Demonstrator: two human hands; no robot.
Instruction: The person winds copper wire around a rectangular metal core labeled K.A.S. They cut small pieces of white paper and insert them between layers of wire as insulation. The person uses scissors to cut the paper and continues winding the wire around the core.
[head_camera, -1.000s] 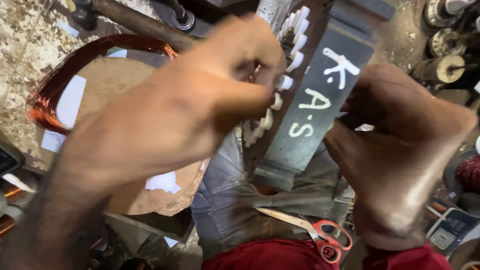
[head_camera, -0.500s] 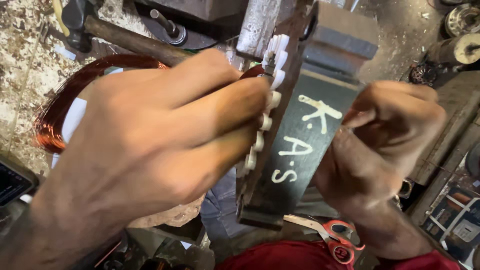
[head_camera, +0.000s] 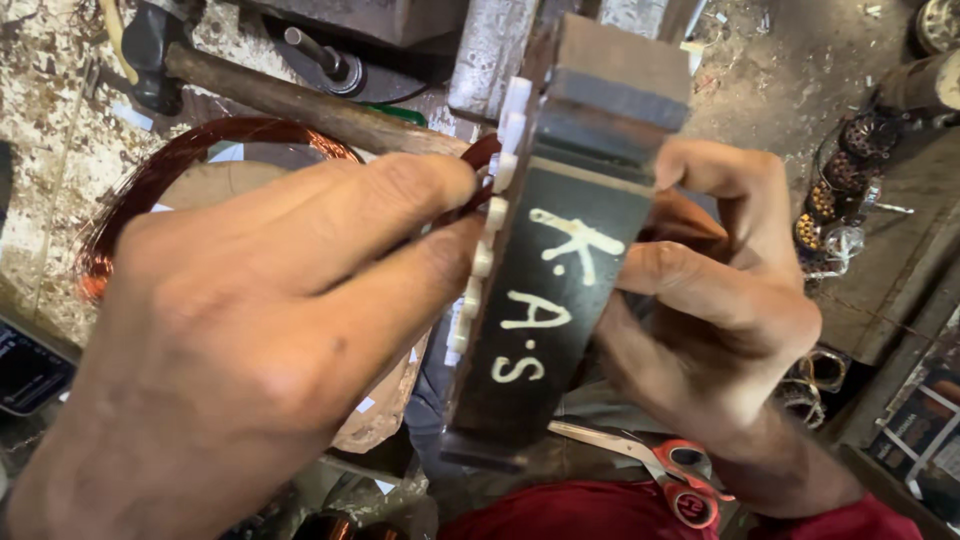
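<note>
So compared with a second ago, the dark motor core (head_camera: 560, 290) sits much closer to the camera and is tipped a bit more upright in the frame. The left hand (head_camera: 250, 340) has slid down so its fingertips now press right at the row of white slot-paper tabs (head_camera: 490, 230) on the core's left edge, where before it was bunched higher up near the top. That reads to me like the copper winding is being worked into the slots along that edge, not just held.

The right hand (head_camera: 710, 310) is wrapped around the core's right side and back, fingers curled tight on it, thumb side toward the painted face. The left hand is pinching, fingers closed against the tabs and a bit of reddish wire (head_camera: 480, 155); I can't tell exactly how much wire is between the fingers.

The core is held up in the air at centre frame, above the table and the red-handled scissors (head_camera: 670, 465) at 5 o'clock. Its long axis runs from about 1 o'clock down to 7 o'clock, top end pointing away toward 1. A copper wire coil (head_camera: 140, 190) lies at 10 o'clock, with a hammer (head_camera: 290, 100) above it.
</note>
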